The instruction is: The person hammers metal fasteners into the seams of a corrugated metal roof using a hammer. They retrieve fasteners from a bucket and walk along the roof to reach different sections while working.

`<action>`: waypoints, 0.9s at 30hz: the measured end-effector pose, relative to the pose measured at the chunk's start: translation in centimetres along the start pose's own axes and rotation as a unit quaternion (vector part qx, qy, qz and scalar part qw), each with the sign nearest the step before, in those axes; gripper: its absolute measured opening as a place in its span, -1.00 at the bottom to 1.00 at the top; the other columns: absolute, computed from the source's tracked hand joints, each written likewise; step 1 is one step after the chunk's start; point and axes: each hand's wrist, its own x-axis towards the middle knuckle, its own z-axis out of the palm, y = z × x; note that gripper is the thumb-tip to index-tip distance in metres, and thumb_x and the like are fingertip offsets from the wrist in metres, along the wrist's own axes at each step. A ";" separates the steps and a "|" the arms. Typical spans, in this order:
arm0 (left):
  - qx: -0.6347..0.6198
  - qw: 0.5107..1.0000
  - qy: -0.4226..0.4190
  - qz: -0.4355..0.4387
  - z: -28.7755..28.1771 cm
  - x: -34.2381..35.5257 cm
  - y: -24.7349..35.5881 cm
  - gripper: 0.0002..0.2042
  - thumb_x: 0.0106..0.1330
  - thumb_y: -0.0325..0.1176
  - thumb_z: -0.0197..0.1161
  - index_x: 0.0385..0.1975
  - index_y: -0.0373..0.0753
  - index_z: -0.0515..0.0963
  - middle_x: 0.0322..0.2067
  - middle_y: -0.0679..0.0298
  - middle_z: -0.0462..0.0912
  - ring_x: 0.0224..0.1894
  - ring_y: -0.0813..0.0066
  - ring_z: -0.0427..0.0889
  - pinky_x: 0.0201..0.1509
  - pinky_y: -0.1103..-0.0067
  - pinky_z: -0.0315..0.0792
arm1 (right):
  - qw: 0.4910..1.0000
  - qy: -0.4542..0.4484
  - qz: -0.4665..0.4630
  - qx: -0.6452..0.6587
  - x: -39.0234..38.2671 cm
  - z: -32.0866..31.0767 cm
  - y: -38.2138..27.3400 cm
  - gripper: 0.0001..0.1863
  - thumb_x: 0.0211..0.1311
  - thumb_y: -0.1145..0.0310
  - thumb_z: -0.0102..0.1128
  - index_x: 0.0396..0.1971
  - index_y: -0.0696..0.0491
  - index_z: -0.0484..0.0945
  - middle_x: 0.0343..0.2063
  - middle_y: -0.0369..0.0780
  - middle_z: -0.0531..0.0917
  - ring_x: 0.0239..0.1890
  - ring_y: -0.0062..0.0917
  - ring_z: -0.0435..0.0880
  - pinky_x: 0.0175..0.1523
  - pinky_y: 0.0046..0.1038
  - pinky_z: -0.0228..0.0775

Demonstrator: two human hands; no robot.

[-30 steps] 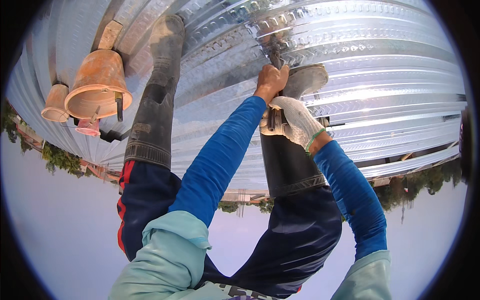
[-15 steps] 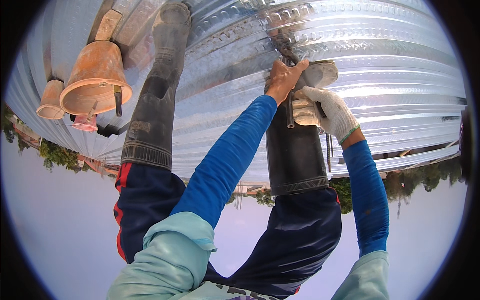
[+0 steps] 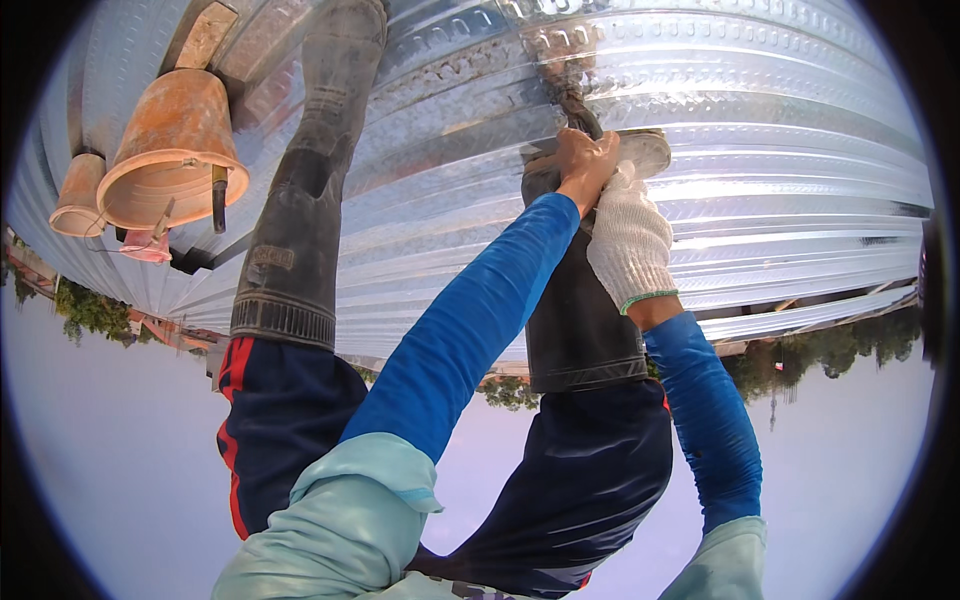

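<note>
My bare left hand [image 3: 588, 162] is wrapped round a dark metal hand tool [image 3: 578, 108], whose narrow end sticks out beyond my fingers over the ribbed metal sheet. Close against it is my right hand [image 3: 634, 235], in a white knitted glove with a green cuff edge. Its fingers are closed around the tool's handle area, mostly hidden by the glove and my left hand. Both hands are in front of my black rubber boot [image 3: 580, 325] on the right. The other boot [image 3: 290, 225] stands to the left.
Shiny ribbed metal sheeting [image 3: 450, 220] spreads under me. At the left are a large orange bucket [image 3: 175, 125] with a dark handle-like piece at its rim, a smaller orange bucket [image 3: 80, 195], a pink object [image 3: 146, 246] and a wooden piece [image 3: 207, 35]. Trees [image 3: 850, 345] line the horizon.
My right hand has moved left and turned, closing in against my left hand. The tool's two dark handles, spread apart before, are now covered. The view has shifted slightly.
</note>
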 end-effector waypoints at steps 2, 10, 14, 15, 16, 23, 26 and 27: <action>0.032 0.998 -0.049 -0.030 -0.8 -1.5 1.5 -0.44 0.23 -0.06 0.37 -0.16 -0.58 0.48 -0.13 -0.27 0.64 -0.08 -0.06 0.68 0.00 0.24 0.56 | 1.000 0.008 0.008 0.012 0.2 0.8 0.7 -0.26 0.19 0.41 0.28 0.38 0.25 0.27 -0.05 0.17 0.69 -0.03 0.02 0.75 -0.03 -0.05 0.62; -0.045 0.997 -0.042 -0.038 1.0 -0.4 2.9 -0.52 0.31 -0.11 0.33 -0.29 -0.58 0.57 -0.28 -0.14 0.70 -0.25 0.06 0.75 -0.16 0.30 0.62 | 0.992 -0.082 -0.093 -0.011 2.9 -3.8 3.9 -0.30 0.13 0.43 0.29 0.29 0.33 0.34 -0.19 0.20 0.72 -0.07 0.07 0.75 -0.01 -0.04 0.63; 0.048 0.996 -0.063 -0.045 3.4 1.0 2.4 -0.30 0.37 0.03 0.26 0.08 -0.65 0.35 -0.06 -0.27 0.62 -0.05 -0.10 0.74 0.06 0.31 0.62 | 0.985 -0.134 -0.107 0.006 5.1 -4.9 7.0 -0.36 0.04 0.49 0.29 0.20 0.28 0.40 -0.26 0.22 0.72 -0.09 0.14 0.73 -0.01 0.01 0.60; 0.050 0.995 -0.068 -0.045 3.6 0.9 2.4 -0.27 0.37 0.04 0.26 0.12 -0.66 0.31 -0.06 -0.30 0.61 -0.03 -0.10 0.74 0.06 0.30 0.62 | 0.986 -0.131 -0.106 0.015 5.1 -4.8 7.3 -0.35 0.03 0.49 0.29 0.21 0.27 0.40 -0.26 0.23 0.72 -0.09 0.14 0.73 -0.01 0.01 0.60; 0.057 0.997 -0.054 -0.024 3.9 0.6 2.2 -0.31 0.35 0.02 0.27 0.05 -0.66 0.35 -0.12 -0.30 0.62 -0.08 -0.11 0.74 0.00 0.28 0.63 | 0.986 -0.130 -0.102 0.025 4.8 -4.5 7.9 -0.35 0.02 0.49 0.29 0.21 0.26 0.40 -0.26 0.23 0.72 -0.09 0.14 0.73 -0.01 0.01 0.60; 0.089 0.995 0.021 0.033 0.4 -1.3 1.8 -0.47 0.17 -0.09 0.33 -0.26 -0.63 0.57 -0.24 -0.32 0.68 -0.19 -0.17 0.75 -0.08 0.21 0.63 | 0.993 -0.079 -0.015 0.091 2.2 -1.7 4.6 -0.38 0.07 0.28 0.38 0.13 0.22 0.45 -0.21 0.15 0.75 -0.07 0.07 0.76 0.05 -0.03 0.60; 0.075 0.997 0.001 0.028 -1.9 -2.1 2.0 -0.44 0.10 -0.10 0.32 -0.26 -0.67 0.61 -0.23 -0.40 0.71 -0.17 -0.26 0.77 -0.04 0.20 0.64 | 0.980 -0.062 0.031 0.188 1.3 0.0 2.1 -0.43 0.04 0.24 0.41 0.03 0.23 0.49 -0.25 0.09 0.76 -0.12 0.01 0.79 -0.02 -0.13 0.65; 0.058 0.997 -0.024 0.036 -2.7 -2.0 1.9 -0.46 0.09 -0.10 0.32 -0.32 -0.67 0.63 -0.26 -0.41 0.71 -0.20 -0.27 0.77 -0.07 0.20 0.63 | 0.973 -0.057 0.044 0.219 1.3 0.3 1.4 -0.44 0.04 0.24 0.42 -0.01 0.24 0.50 -0.26 0.06 0.77 -0.14 -0.02 0.80 -0.05 -0.17 0.67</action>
